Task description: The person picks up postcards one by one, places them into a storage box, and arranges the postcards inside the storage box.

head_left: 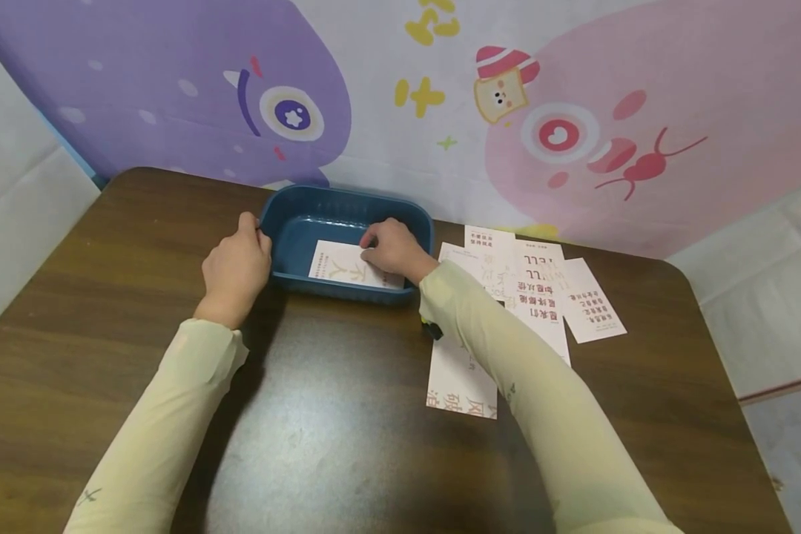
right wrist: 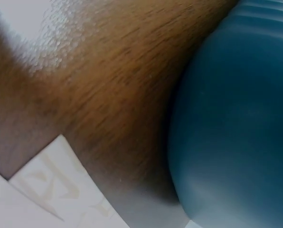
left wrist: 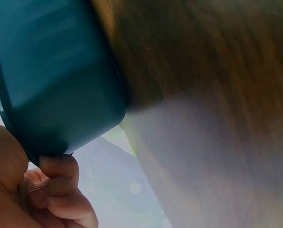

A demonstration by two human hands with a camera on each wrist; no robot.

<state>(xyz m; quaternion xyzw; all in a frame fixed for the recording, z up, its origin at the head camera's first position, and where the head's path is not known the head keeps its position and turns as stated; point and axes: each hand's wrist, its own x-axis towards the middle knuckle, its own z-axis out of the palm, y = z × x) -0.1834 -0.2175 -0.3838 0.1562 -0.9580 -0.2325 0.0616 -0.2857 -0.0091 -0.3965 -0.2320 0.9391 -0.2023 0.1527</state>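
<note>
In the head view a dark blue plastic basin (head_left: 343,291) stands near the back of the table. My left hand (head_left: 236,263) grips its left end; the left wrist view shows curled fingers (left wrist: 61,168) at the rim of the basin (left wrist: 61,95). My right hand (head_left: 397,251) reaches over the right part of the basin, thumb and forefinger pinching the upper edge of a white printed card (head_left: 337,263). That card lies inside, against the near wall. The right wrist view shows only the basin's outside (right wrist: 231,123), with the right hand out of sight.
Several white printed cards (head_left: 541,297) lie overlapping right of the basin, partly under the right sleeve (head_left: 507,371). A small black and yellow-green object (head_left: 432,328) shows beside that sleeve. Behind the brown wooden table (head_left: 140,245) hangs a cartoon-printed cloth (head_left: 400,148).
</note>
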